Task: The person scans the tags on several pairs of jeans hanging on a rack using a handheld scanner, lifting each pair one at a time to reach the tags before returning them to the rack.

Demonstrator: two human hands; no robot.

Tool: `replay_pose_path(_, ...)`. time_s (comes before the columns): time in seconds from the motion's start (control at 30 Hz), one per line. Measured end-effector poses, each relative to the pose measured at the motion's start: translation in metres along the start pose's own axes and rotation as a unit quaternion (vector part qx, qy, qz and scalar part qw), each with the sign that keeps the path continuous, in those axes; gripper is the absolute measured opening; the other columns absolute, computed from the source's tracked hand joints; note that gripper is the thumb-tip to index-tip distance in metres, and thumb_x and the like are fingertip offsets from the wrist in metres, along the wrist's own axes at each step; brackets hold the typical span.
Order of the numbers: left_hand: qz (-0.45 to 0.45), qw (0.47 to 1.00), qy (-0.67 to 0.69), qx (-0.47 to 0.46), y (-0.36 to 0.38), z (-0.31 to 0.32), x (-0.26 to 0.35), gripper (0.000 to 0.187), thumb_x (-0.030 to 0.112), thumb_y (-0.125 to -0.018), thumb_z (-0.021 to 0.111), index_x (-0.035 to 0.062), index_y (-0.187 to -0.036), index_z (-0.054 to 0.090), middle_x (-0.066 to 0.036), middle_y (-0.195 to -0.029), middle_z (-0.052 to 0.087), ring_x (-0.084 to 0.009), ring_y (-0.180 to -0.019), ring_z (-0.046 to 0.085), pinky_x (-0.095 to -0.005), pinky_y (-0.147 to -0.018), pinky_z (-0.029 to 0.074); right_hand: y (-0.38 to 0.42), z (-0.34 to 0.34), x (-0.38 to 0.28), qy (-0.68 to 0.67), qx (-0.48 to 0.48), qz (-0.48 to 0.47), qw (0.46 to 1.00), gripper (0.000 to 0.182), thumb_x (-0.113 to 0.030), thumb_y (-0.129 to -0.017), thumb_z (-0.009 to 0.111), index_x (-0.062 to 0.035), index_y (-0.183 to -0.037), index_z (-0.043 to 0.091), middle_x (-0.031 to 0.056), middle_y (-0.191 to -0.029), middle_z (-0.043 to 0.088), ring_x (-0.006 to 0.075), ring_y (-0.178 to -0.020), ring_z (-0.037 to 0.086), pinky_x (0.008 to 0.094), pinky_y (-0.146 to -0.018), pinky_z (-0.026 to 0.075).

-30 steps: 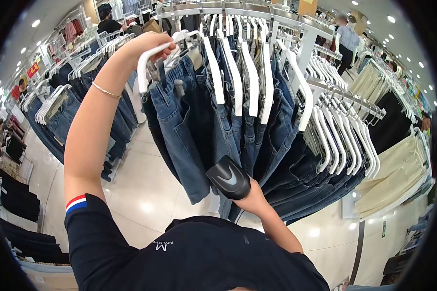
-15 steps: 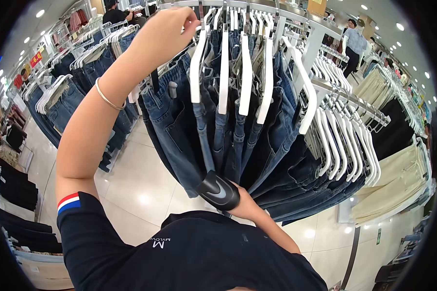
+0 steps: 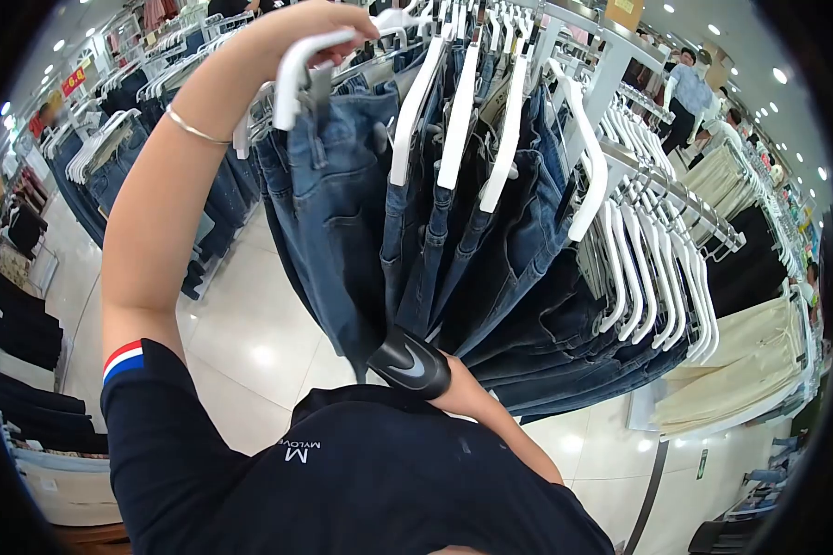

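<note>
My left hand (image 3: 342,26), with a bracelet on its wrist, is closed round a white hanger (image 3: 292,85) at the upper left of the rack. Blue jeans (image 3: 338,176) hang from this hanger, turned partly flat towards me. My right forearm (image 3: 486,402) reaches in from the lower right, wearing a black band (image 3: 412,363) with a swoosh. Its hand and fingers are hidden among the lower parts of the jeans. More white hangers (image 3: 460,120) with dark jeans hang just right of the held one.
A metal rack post (image 3: 594,83) stands right of the hangers. Farther right are a lower rail (image 3: 685,199) with several white hangers and pale trousers (image 3: 740,370). Another jeans rack (image 3: 111,180) is at the left. A person (image 3: 687,92) stands at the back right.
My left hand has closed on a hanger and moved slightly left, bringing it and its jeans left and towards me. The neighbouring hangers have tilted. My right arm has barely moved.
</note>
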State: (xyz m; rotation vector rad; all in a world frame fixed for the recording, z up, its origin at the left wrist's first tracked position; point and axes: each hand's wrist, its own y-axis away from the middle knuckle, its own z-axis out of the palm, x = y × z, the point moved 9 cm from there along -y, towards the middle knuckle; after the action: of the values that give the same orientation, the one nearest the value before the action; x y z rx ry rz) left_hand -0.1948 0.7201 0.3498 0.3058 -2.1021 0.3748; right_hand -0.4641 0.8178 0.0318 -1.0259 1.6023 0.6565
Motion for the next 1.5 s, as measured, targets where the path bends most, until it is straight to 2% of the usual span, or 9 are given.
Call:
replay_pose_path(0.07, 0.038, 0.994, 0.091, -0.049, 0.014, -0.003, 0.009, 0.029, 0.025, -0.084, 0.058, -0.0006, -0.098, 0.062, 0.006, -0.056, 0.039, -0.0035, -0.05, 0.039, -0.0177, -0.045, 0.033, 0.003, 0.0, 0.003, -0.009, -0.002, 0.004, 1.0, 0.049, -0.006, -0.067, 0.069, 0.0012, -0.113, 0.054, 0.0163, -0.107, 0.061, 0.0277, -0.099, 0.06, 0.032, -0.087, 0.044)
replay_pose_path(0.13, 0.031, 0.993, 0.065, -0.089, 0.049, 0.006, 0.018, 0.038, 0.024, -0.085, 0.056, -0.0042, -0.11, 0.057, 0.005, -0.056, 0.039, -0.0045, -0.05, 0.039, -0.0183, -0.045, 0.033, 0.006, 0.001, 0.008, -0.022, -0.01, 0.02, 1.0, 0.05, -0.006, -0.067, 0.069, 0.0011, -0.113, 0.054, 0.0161, -0.106, 0.062, 0.0274, -0.098, 0.06, 0.0321, -0.086, 0.045)
replay_pose_path(0.2, 0.052, 0.996, 0.005, -0.069, 0.073, -0.001, 0.0, 0.037, 0.023, -0.083, 0.054, -0.0053, -0.106, 0.057, 0.003, -0.055, 0.039, -0.0056, -0.049, 0.039, -0.019, -0.046, 0.033, 0.008, 0.0, 0.006, -0.01, -0.017, 0.013, 1.0, 0.049, -0.006, -0.067, 0.069, 0.0012, -0.113, 0.054, 0.0159, -0.105, 0.062, 0.027, -0.098, 0.06, 0.0321, -0.086, 0.045)
replay_pose_path(0.33, 0.062, 0.99, 0.066, -0.11, 0.149, 0.011, -0.014, 0.036, 0.018, -0.08, 0.053, -0.0069, -0.106, 0.054, 0.001, -0.054, 0.041, -0.0056, -0.048, 0.04, -0.019, -0.046, 0.033, 0.008, 0.005, 0.015, 0.013, -0.037, 0.005, 0.999, 0.049, -0.005, -0.067, 0.069, 0.0013, -0.113, 0.054, 0.0156, -0.105, 0.062, 0.0261, -0.097, 0.06, 0.0319, -0.086, 0.045)
replay_pose_path(0.47, -0.019, 0.955, 0.274, -0.116, 0.209, 0.005, -0.048, 0.033, 0.022, -0.085, 0.053, -0.0057, -0.103, 0.051, 0.001, -0.054, 0.045, -0.0047, -0.049, 0.041, -0.0184, -0.048, 0.033, 0.004, 0.017, 0.02, 0.003, -0.051, 0.028, 0.998, 0.047, -0.006, -0.067, 0.068, 0.0012, -0.111, 0.055, 0.0156, -0.105, 0.062, 0.0258, -0.097, 0.06, 0.032, -0.086, 0.045)
replay_pose_path(0.6, 0.018, 0.929, 0.351, -0.119, 0.248, -0.025, -0.066, 0.036, 0.03, -0.088, 0.051, -0.0052, -0.095, 0.048, 0.002, -0.048, 0.042, -0.0027, -0.039, 0.035, -0.0158, -0.037, 0.027, -0.004, 0.037, 0.03, 0.003, -0.072, 0.053, 0.996, 0.046, -0.007, -0.068, 0.069, 0.0001, -0.111, 0.055, 0.0144, -0.105, 0.062, 0.0244, -0.098, 0.06, 0.0319, -0.087, 0.044)
replay_pose_path(0.83, 0.027, 0.857, 0.497, -0.135, 0.294, -0.097, -0.101, 0.033, 0.021, -0.086, 0.05, -0.0113, -0.088, 0.044, -0.004, -0.045, 0.047, -0.0061, -0.032, 0.04, -0.0168, -0.031, 0.033, -0.022, 0.088, 0.001, -0.023, -0.053, 0.058, 0.997, 0.046, -0.006, -0.069, 0.07, 0.0005, -0.112, 0.055, 0.0128, -0.106, 0.062, 0.0222, -0.098, 0.059, 0.0308, -0.088, 0.044)
replay_pose_path(1.27, -0.002, 0.847, 0.517, -0.124, 0.354, -0.163, -0.15, 0.025, 0.009, -0.076, 0.053, -0.0116, -0.086, 0.043, -0.011, -0.042, 0.05, -0.0125, -0.029, 0.041, -0.0203, -0.03, 0.035, -0.018, 0.172, -0.018, 0.021, -0.035, 0.086, 0.995, 0.034, -0.007, -0.072, 0.068, 0.0013, -0.103, 0.058, 0.0132, -0.095, 0.065, 0.0214, -0.087, 0.063, 0.0309, -0.08, 0.047)
replay_pose_path(1.5, -0.015, 0.839, 0.529, -0.125, 0.362, -0.173, -0.163, 0.02, 0.006, -0.078, 0.051, -0.0106, -0.083, 0.042, -0.007, -0.039, 0.046, -0.0112, -0.025, 0.039, -0.0185, -0.024, 0.032, -0.024, 0.183, -0.023, -0.006, -0.004, 0.099, 0.995, 0.03, -0.014, -0.074, 0.075, 0.0003, -0.095, 0.059, 0.0057, -0.082, 0.064, 0.0127, -0.071, 0.06, 0.0282, -0.069, 0.048)
